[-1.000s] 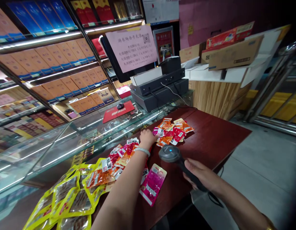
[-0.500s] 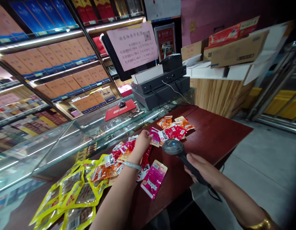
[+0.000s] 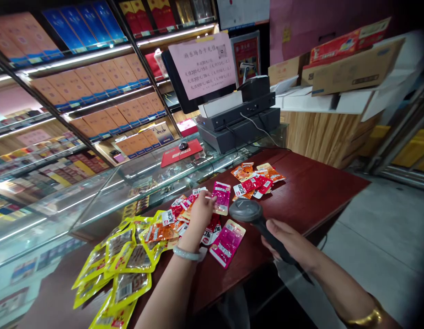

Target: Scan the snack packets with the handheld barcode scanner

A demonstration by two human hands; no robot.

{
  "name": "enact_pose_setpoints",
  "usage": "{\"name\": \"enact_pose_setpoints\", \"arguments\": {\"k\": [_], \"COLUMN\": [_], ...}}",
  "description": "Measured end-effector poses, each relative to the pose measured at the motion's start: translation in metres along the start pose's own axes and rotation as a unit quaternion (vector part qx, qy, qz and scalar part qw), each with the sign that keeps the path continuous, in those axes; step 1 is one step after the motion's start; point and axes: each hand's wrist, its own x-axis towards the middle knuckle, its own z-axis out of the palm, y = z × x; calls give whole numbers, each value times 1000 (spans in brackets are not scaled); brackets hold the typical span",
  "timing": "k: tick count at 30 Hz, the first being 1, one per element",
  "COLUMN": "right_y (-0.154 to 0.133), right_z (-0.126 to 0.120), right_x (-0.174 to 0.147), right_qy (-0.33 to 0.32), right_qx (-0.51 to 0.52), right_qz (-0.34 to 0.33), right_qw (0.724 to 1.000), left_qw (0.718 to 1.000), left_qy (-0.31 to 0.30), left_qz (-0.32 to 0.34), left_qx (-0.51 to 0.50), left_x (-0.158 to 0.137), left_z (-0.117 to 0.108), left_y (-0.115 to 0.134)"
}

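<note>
My left hand, a pale bangle at its wrist, pinches the edge of a purple-pink snack packet just above the table. My right hand is wrapped round the handle of a black barcode scanner, whose head points left over the table, close to that packet. Another purple-pink snack packet lies flat nearer to me, below the scanner head. Red, orange and white packets lie heaped beneath and left of my left hand, partly hidden by it. A second group of red and orange packets lies beyond the scanner.
Yellow-edged clear pouches are piled at the left of the dark red table. Behind runs a glass counter with a mouse on a red mat. A monitor and cash drawer stand at the back.
The view has shifted slightly. My left hand has drawn its purple-pink packet left, away from the far group of packets. The scanner stays in my right hand, its head nearer that packet.
</note>
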Motion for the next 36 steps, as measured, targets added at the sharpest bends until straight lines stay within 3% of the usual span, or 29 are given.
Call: {"name": "enact_pose_setpoints", "arguments": {"k": [2, 4, 7, 10, 13, 15, 18, 24, 32, 36], "right_y": [5, 9, 10, 5, 0, 0, 1, 3, -8, -7], "right_z": [-4, -9, -15, -19, -23, -26, -32, -41, -44, -40], "right_x": [0, -1, -3, -8, -13, -15, -18, -19, -12, -8], "right_qy": [-2, -4, 9, 37, 59, 66, 76, 101, 121, 86], "right_qx": [-3, 4, 9, 5, 8, 3, -1, 14, 12, 27], "right_qz": [0, 1, -1, 3, 13, 14, 6, -4, -63, -38], "right_qw": [1000, 1000, 1000, 999, 998, 998, 997, 995, 991, 995], "left_qw": [994, 971, 951, 965, 960, 952, 946, 944, 943, 944], "left_qy": [14, 78, 117, 26, -57, -86, -107, -97, -29, -8], "left_qz": [-8, 17, 76, 132, 179, 186, 163, 134, 236, 247], "left_qx": [107, 227, 274, 223, 210, 226, 260, 284, 232, 218], "left_x": [-4, -4, 5, 22, 38, 46, 53, 53, 7, -12], "left_z": [-11, -18, -10, 24, 65, 85, 99, 87, 49, 36], "left_y": [-2, -2, 7, 26, 48, 60, 70, 67, 50, 40]}}
